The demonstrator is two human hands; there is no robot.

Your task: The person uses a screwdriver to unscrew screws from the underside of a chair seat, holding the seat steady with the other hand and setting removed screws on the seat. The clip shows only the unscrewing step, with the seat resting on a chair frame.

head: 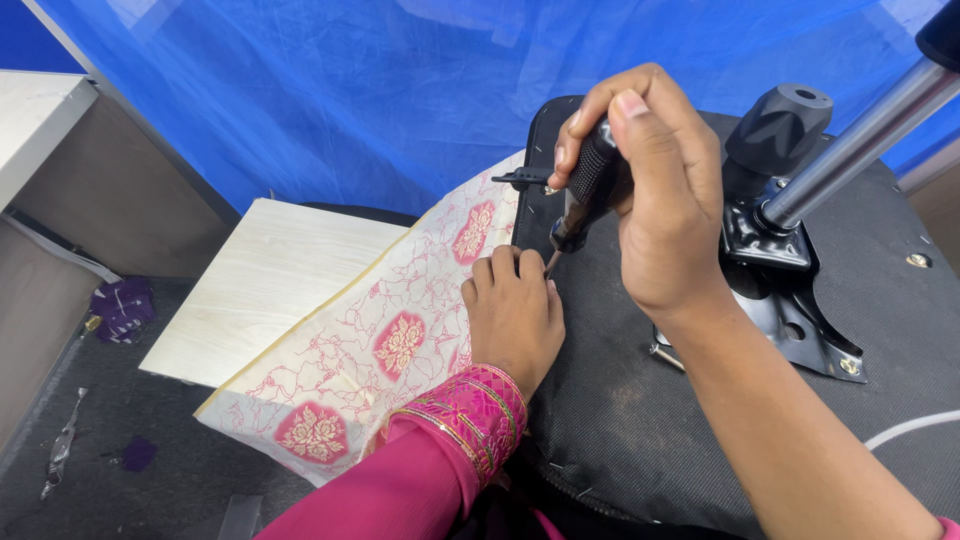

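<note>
Right now the right hand is clamped around the black handle of a screwdriver, whose thin shaft slants down to a tip just beside the left fingertips. The left hand lies flat, fingers together and curled a little, pressing on the edge of an upturned chair seat covered in black fabric. Under its wrist and to its left spreads a white cloth with pink flowers, lying over a pale wooden board. Beyond the right hand's knuckles stand a black metal bracket and a shiny steel tube.
</note>
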